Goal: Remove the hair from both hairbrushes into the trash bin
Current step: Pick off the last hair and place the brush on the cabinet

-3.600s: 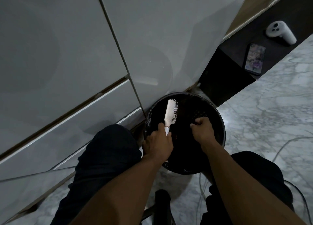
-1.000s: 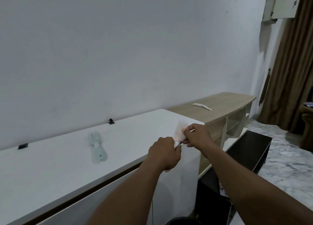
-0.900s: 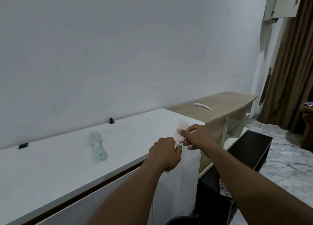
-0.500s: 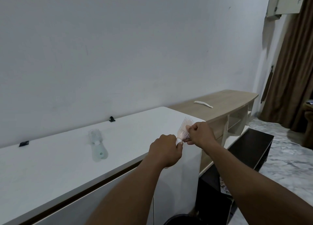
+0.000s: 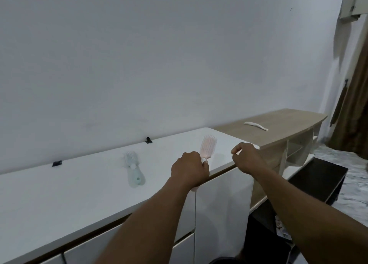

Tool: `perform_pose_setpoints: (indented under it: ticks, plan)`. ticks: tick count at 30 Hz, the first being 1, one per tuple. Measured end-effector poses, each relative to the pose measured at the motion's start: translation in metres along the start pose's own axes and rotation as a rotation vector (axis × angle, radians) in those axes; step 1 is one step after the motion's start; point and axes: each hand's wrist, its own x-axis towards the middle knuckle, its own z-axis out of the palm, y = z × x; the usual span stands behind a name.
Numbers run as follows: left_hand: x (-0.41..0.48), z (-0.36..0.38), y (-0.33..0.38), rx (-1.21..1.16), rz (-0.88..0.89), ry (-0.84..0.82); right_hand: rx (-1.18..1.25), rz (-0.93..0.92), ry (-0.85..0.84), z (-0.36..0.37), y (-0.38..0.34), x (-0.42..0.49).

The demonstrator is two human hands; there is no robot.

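My left hand grips the handle of a pink hairbrush. The brush points away from me, bristles up, low over the right end of the white cabinet top. My right hand hovers just right of the brush, apart from it, with fingers curled in and thumb near the index finger. No hair shows in it. A pale blue hairbrush lies flat on the cabinet top to the left. Only a sliver of the black trash bin rim shows at the bottom edge.
A wooden desk adjoins the cabinet on the right, with a white strip on it. A black low table stands below it on the marble floor. Two small black clips sit by the wall.
I rose from crouching over the bin to standing at the cabinet. In the last half second my right hand let go of the pink brush's bristles and moved right; the brush went lower over the top.
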Motion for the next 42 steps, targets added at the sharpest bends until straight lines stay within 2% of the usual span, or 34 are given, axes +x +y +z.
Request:
perform_pose_setpoints:
  ticks: [3,12,21,28,34,37,42]
  plan:
    - [-0.002,-0.016,-0.015,0.022,-0.08,0.011,-0.091,-0.044,-0.121,0.018,-0.022,-0.001]
    - [-0.021,-0.072,-0.101,0.023,-0.438,0.077,0.032,-0.199,-0.351,0.102,-0.104,-0.013]
    - [-0.042,-0.099,-0.186,0.056,-0.65,0.147,0.012,-0.326,-0.497,0.187,-0.163,-0.028]
    - [-0.036,-0.099,-0.22,0.079,-0.707,0.145,-0.046,-0.385,-0.523,0.23,-0.182,-0.023]
    - [-0.03,-0.087,-0.238,0.116,-0.699,0.123,-0.199,-0.406,-0.496,0.251,-0.18,-0.015]
    - [-0.028,-0.083,-0.243,0.141,-0.68,0.124,-0.185,-0.369,-0.504,0.26,-0.175,-0.016]
    - [-0.029,-0.083,-0.247,0.191,-0.655,0.151,-0.117,-0.423,-0.455,0.271,-0.183,-0.022]
